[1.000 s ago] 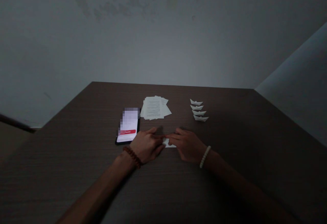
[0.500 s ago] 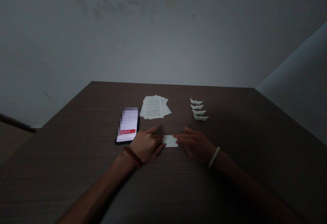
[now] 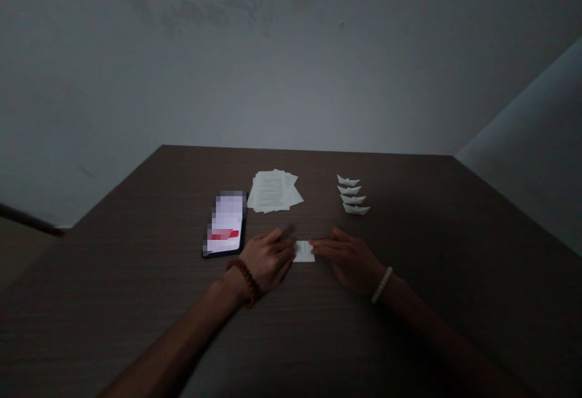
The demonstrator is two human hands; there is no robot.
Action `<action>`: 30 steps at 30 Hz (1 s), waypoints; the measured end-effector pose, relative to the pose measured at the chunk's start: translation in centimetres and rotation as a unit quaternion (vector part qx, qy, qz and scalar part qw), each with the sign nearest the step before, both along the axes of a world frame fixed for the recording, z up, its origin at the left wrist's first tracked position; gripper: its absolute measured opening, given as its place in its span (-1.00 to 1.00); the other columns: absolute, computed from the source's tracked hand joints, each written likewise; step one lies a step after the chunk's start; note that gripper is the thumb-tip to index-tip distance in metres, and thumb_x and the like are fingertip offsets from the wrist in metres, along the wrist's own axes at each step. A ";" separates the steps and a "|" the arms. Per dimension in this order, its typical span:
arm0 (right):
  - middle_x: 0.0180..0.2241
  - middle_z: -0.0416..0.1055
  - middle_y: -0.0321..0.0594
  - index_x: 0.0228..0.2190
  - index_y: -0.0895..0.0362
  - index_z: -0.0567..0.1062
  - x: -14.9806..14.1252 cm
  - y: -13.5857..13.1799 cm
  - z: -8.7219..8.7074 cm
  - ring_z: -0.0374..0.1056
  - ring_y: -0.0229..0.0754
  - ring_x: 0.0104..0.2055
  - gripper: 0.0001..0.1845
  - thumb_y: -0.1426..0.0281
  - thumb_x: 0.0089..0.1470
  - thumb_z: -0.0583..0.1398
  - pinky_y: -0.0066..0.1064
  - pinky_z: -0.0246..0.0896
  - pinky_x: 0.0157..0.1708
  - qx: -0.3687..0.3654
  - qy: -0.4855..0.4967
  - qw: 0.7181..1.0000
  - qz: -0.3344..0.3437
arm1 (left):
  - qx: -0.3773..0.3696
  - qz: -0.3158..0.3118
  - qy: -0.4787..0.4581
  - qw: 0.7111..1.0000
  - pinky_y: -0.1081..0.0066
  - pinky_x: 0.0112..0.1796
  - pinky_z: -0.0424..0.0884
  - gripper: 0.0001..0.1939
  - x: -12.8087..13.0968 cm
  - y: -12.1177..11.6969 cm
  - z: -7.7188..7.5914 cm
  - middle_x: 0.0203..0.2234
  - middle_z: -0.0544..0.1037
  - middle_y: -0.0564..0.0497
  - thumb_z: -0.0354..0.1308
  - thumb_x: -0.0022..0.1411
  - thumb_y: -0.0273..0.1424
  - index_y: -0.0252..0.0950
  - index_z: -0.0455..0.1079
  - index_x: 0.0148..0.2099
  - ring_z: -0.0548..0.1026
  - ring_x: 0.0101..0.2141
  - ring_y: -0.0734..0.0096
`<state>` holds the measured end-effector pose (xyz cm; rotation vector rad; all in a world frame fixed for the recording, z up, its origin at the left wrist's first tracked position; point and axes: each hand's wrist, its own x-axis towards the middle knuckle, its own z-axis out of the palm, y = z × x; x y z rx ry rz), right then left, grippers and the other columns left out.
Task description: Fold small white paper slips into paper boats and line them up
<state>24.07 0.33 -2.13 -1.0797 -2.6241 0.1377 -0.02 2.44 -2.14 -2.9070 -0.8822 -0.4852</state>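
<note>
A small folded white paper (image 3: 304,251) lies flat on the dark wooden table (image 3: 409,301). My left hand (image 3: 267,260), with a brown bead bracelet, rests palm down with its fingertips on the paper's left edge. My right hand (image 3: 348,257), with a white bead bracelet, lies flat with its fingers stretched onto the paper's right edge. Neither hand lifts the paper; both press it onto the table.
A lit phone (image 3: 224,231) lies left of my left hand. Behind the hands sits a loose stack of printed sheets (image 3: 274,191). A row of several folded paper boats (image 3: 352,195) stands at the back right. Grey walls close the table's far and right sides.
My right hand slid to the right off the paper, baring more of it. The left hand shifted slightly, and the paper now shows as a small rectangle between the fingertips.
</note>
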 end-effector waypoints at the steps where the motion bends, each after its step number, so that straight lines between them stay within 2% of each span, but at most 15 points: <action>1: 0.01 0.41 -0.17 -0.11 0.12 0.45 0.0 -0.1 -0.1 0.24 -0.11 -0.17 -0.58 0.67 0.02 0.07 -0.28 0.25 -0.15 0.001 0.002 1.000 -0.003 | -0.008 -0.009 0.005 1.000 0.27 -0.29 0.41 -0.79 0.1 0.0 0.0 -0.14 0.53 -0.08 -0.02 0.28 -0.46 -0.32 0.45 -0.20 0.37 -0.20 0.20; 6: 0.02 0.41 -0.18 -0.10 0.11 0.45 -0.1 -0.4 -0.1 0.23 -0.14 -0.20 -0.58 0.66 0.04 0.07 -0.31 0.23 -0.19 0.003 0.008 1.000 -0.009 | -0.058 -0.014 0.031 0.998 0.24 -0.25 0.40 -0.61 0.7 -0.1 0.5 -0.18 0.53 -0.12 -0.01 0.19 -0.56 -0.36 0.31 0.08 0.37 -0.17 0.19; 9: 0.02 0.40 -0.19 -0.10 0.10 0.45 -0.2 -0.3 0.0 0.22 -0.14 -0.21 -0.59 0.66 0.04 0.07 -0.31 0.22 -0.19 -0.003 0.009 1.000 -0.012 | -0.072 -0.007 0.048 0.996 0.21 -0.20 0.38 -0.55 0.9 -0.1 0.8 -0.20 0.52 -0.15 -0.01 0.17 -0.57 -0.40 0.23 0.13 0.36 -0.15 0.17; 16: 0.03 0.39 -0.21 -0.10 0.11 0.44 -0.2 -0.4 0.2 0.19 -0.11 -0.18 -0.59 0.66 0.04 0.07 -0.30 0.21 -0.16 -0.020 -0.002 1.000 -0.024 | -0.056 -0.015 0.074 0.996 0.18 -0.17 0.34 -0.63 1.0 -0.1 1.0 -0.17 0.52 -0.16 -0.03 0.19 -0.55 -0.39 0.30 0.06 0.34 -0.13 0.14; 25: 0.03 0.40 -0.23 -0.13 0.12 0.46 -0.4 -0.5 0.3 0.17 -0.12 -0.20 -0.62 0.65 0.06 0.06 -0.31 0.21 -0.18 -0.022 0.010 0.999 -0.030 | -0.033 0.035 0.066 0.997 0.17 -0.28 0.31 -0.71 -0.5 0.2 1.9 -0.53 0.50 -0.11 0.01 0.12 -0.53 -0.37 0.43 -0.11 0.34 -0.26 0.07; 30: 0.03 0.39 -0.25 -0.12 0.12 0.45 -0.4 -0.4 0.2 0.16 -0.12 -0.20 -0.62 0.64 0.05 0.07 -0.32 0.22 -0.20 -0.021 0.005 0.999 -0.030 | -0.053 0.039 0.047 0.997 0.19 -0.31 0.31 -0.73 -0.6 0.1 2.1 -0.44 0.54 -0.08 0.05 0.14 -0.44 -0.35 0.42 -0.10 0.34 -0.29 0.10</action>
